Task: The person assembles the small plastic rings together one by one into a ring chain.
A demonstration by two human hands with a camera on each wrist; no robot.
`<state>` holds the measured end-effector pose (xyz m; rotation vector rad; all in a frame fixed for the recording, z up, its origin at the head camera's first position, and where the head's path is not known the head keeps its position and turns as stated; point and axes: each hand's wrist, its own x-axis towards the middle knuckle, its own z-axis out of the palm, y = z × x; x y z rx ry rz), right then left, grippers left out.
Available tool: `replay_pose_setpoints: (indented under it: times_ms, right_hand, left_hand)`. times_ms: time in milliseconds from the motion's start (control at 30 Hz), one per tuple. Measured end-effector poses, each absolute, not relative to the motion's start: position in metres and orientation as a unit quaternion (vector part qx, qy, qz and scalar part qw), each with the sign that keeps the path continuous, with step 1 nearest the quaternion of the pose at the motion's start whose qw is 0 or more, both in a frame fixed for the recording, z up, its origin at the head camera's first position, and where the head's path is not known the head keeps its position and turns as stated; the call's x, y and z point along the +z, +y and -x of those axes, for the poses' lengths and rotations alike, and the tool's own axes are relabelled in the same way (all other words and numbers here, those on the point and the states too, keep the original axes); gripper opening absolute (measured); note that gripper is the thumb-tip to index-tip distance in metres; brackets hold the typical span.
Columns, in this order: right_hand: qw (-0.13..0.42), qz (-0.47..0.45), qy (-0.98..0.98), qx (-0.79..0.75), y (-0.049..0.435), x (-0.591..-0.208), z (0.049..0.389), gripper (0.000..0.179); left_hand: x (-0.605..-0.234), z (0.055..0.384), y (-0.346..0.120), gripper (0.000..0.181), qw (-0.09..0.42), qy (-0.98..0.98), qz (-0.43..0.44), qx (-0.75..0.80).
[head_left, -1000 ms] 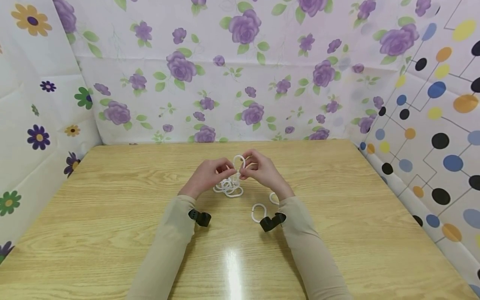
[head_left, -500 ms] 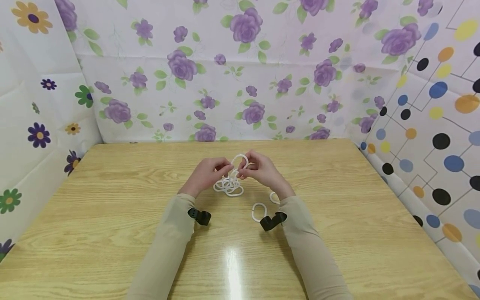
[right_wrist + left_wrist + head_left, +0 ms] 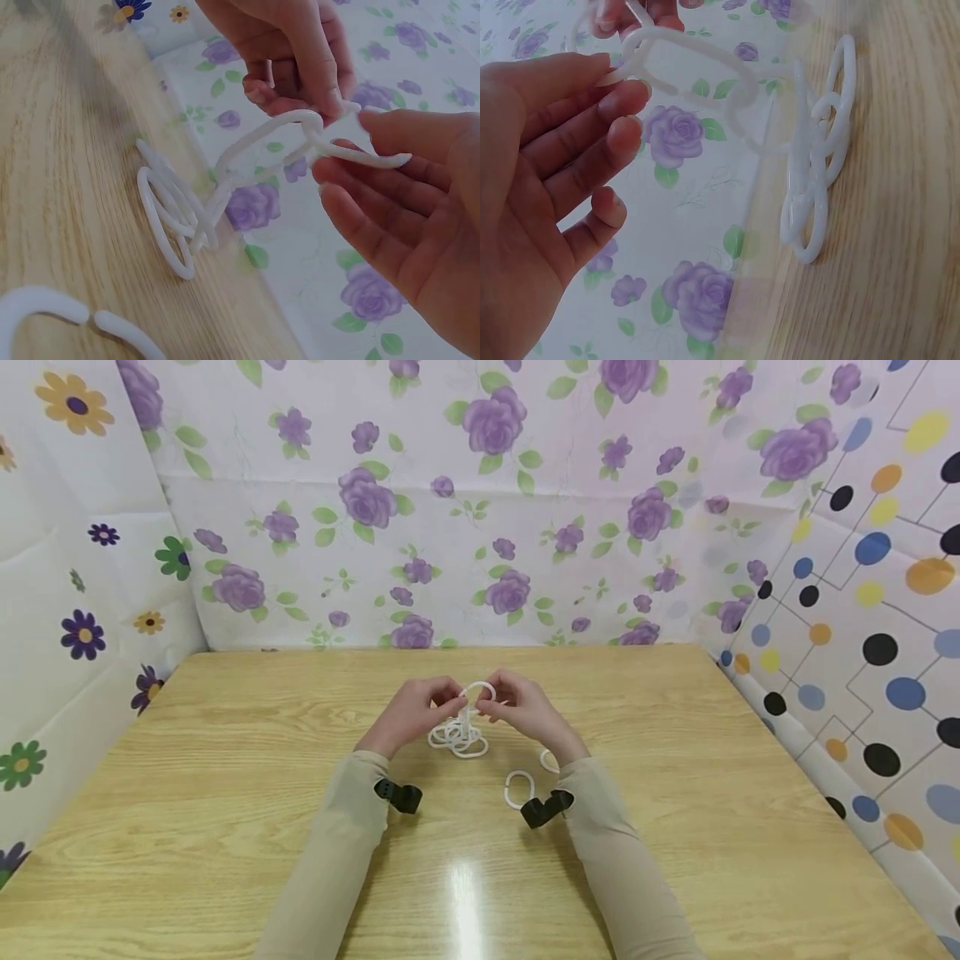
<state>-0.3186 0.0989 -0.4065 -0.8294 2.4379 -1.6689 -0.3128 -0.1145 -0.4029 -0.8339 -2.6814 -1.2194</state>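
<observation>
Above the middle of the table, my left hand pinches a white plastic link between thumb and index finger. The fingers of my right hand are bent loosely round the other side of that link, which crosses them in the right wrist view. From it hangs a chain link, leading down to a heap of joined white links on the table. In the left wrist view the heap lies right of my left fingers. Fingertips partly hide the held link's ends.
Two loose white links lie near my right wrist: a nearer link with a small gap in its ring, and a farther link partly hidden by the forearm. Flowered and dotted sheets stand round the wooden table.
The held link has tipped from upright to a flatter, wider arc between my hands. My right fingers have loosened somewhat. The heap and the loose links stay where they were.
</observation>
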Motion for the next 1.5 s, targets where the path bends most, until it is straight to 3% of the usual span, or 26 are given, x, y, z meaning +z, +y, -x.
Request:
replay_pose_setpoints:
  times_ms: [233,533,900,1133,1333,1500]
  right_hand:
    - [0.011,0.267,0.819,-0.508,0.103,-0.41,0.32,0.017]
    - [-0.01,0.275,0.865,-0.419,0.104,-0.409,0.322,0.012]
    - [0.027,0.255,0.849,-0.462,0.108,-0.406,0.321,0.019]
    - [0.04,0.29,0.86,-0.419,0.117,-0.401,0.318,0.017]
    - [0.074,0.331,0.885,-0.32,0.131,-0.396,0.305,0.032]
    - [0.163,0.363,0.889,-0.227,0.132,-0.4,0.292,0.041]
  left_hand:
    - [-0.404,0.311,-0.116,0.023,0.027,-0.876,0.285,-0.389]
    - [-0.401,0.31,-0.118,0.02,0.066,-0.876,0.27,-0.395]
    - [-0.403,0.311,-0.12,0.015,0.045,-0.874,0.284,-0.391]
    - [-0.407,0.312,-0.118,0.015,0.079,-0.865,0.295,-0.399]
    - [-0.405,0.311,-0.119,0.016,0.067,-0.873,0.271,-0.401]
    - [-0.406,0.312,-0.125,0.016,0.062,-0.88,0.263,-0.392]
